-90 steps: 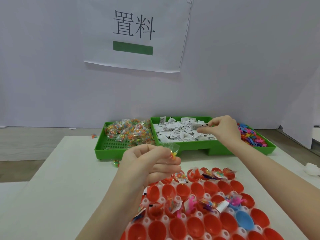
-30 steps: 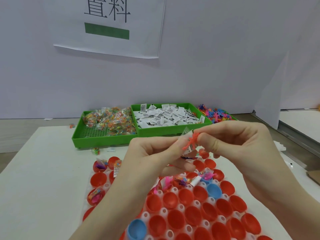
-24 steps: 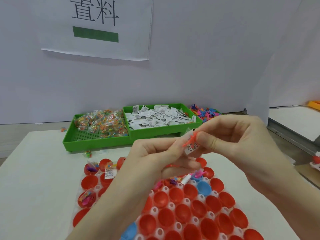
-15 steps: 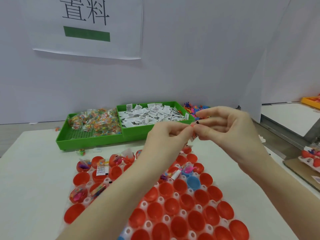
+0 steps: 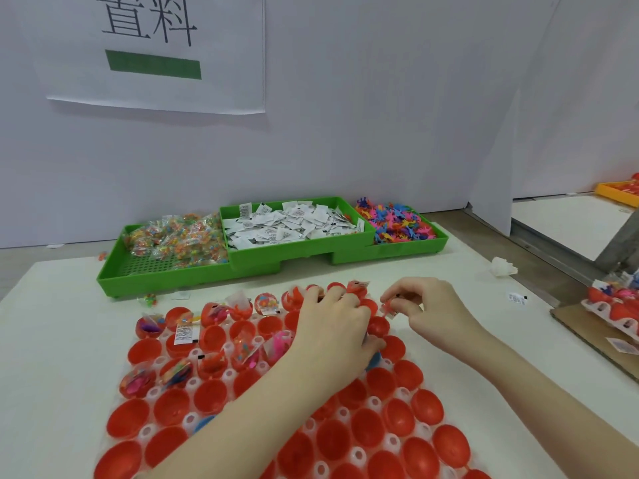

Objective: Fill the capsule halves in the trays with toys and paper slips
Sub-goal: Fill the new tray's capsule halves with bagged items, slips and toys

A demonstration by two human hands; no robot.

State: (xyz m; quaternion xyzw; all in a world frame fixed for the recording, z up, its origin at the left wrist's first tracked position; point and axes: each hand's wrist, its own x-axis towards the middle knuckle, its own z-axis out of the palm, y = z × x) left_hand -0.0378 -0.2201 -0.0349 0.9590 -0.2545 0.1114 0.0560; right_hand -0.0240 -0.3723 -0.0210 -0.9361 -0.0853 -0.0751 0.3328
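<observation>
A clear tray [image 5: 228,375] of red capsule halves [image 5: 173,406] lies on the white table; several far-row halves hold bagged toys and slips. My left hand [image 5: 332,326] lies palm down over the far row, fingertips dipping into a half; what is under them is hidden. Just to its right, my right hand [image 5: 428,309] pinches a small red toy with a paper slip [image 5: 388,307] above the tray's far right corner. Behind stand green trays of bagged toys [image 5: 173,236], paper slips [image 5: 290,223] and colourful toy figures [image 5: 394,224].
A crumpled white tissue [image 5: 503,266] and a loose slip [image 5: 517,298] lie on the table at right. Another capsule tray [image 5: 615,305] sits on cardboard at the right edge. A loose bagged toy [image 5: 149,299] lies before the green trays.
Both hands have dropped from chest height to the tray's far row. They have parted: the left now reaches into a capsule half, the right keeps the red toy and slip.
</observation>
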